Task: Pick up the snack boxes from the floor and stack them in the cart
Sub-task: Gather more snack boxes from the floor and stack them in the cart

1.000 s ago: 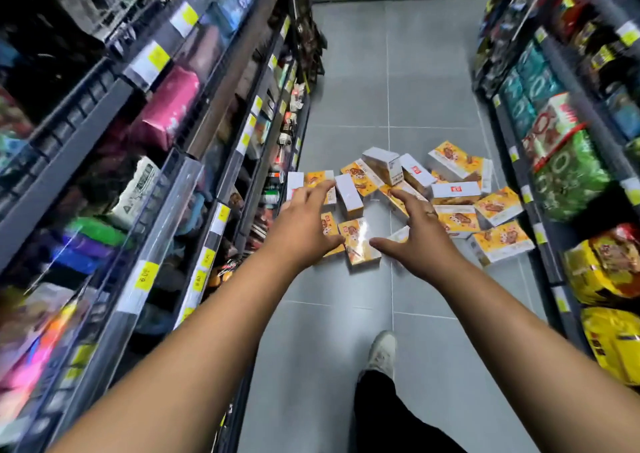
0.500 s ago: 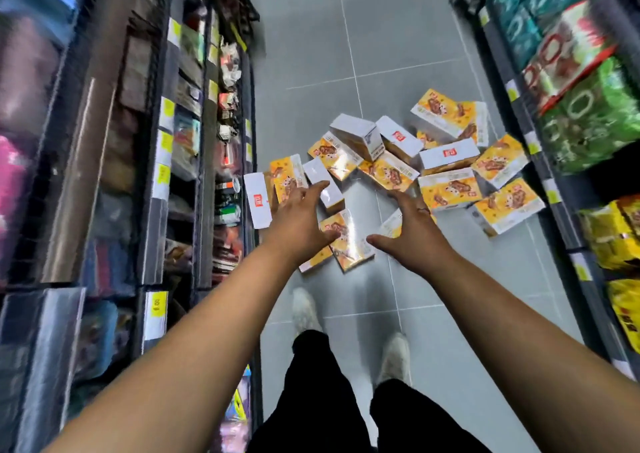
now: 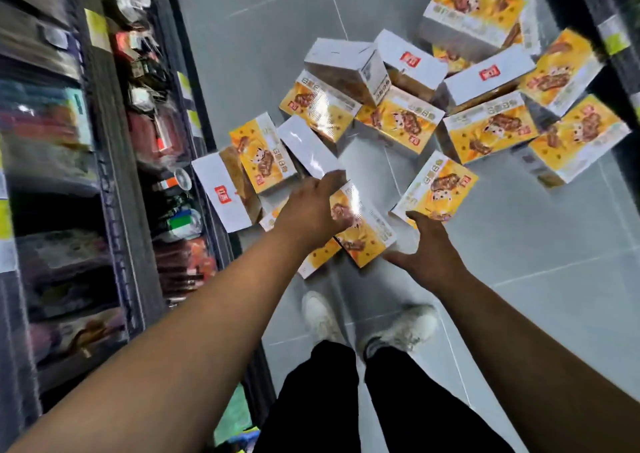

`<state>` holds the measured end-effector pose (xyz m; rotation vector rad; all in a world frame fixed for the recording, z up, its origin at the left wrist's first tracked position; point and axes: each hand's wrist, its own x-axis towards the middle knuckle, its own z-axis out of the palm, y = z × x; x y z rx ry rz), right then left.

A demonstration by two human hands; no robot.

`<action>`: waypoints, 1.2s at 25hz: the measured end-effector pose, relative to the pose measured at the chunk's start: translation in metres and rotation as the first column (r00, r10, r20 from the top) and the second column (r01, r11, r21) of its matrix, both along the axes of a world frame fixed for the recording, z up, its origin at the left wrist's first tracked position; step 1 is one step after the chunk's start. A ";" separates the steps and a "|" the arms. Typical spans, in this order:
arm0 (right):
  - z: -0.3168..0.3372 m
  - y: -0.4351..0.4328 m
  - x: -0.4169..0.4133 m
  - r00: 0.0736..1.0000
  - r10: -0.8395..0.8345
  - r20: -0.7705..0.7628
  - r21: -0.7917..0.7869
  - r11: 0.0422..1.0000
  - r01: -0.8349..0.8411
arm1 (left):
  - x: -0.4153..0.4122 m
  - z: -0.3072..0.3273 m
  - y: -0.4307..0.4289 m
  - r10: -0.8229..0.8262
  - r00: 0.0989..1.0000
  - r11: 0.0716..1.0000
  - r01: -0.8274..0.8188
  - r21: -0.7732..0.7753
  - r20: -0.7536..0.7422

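Several yellow and white snack boxes (image 3: 401, 120) lie scattered on the grey tiled floor (image 3: 519, 244). The nearest box (image 3: 363, 230) lies flat between my two hands. My left hand (image 3: 311, 210) reaches down over its left side, fingers extended, and seems to touch it. My right hand (image 3: 426, 244) hovers open at its right side, thumb spread toward the box, just under another yellow box (image 3: 436, 185). Neither hand holds anything. No cart is in view.
Store shelves (image 3: 114, 175) full of goods line the left side of the aisle, and a shelf edge (image 3: 609, 36) runs along the right. My white shoes (image 3: 401, 328) and black trousers stand just behind the boxes.
I have bent down and closed in on the pile. Both hands have dropped lower and now flank the nearest box.
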<state>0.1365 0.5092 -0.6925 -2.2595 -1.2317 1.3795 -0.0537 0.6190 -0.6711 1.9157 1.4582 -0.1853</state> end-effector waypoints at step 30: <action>-0.193 0.019 0.019 0.976 -0.206 0.073 -0.047 0.977 0.209 | 0.014 -0.215 0.034 0.074 0.991 0.983 -0.092 -0.157 -0.113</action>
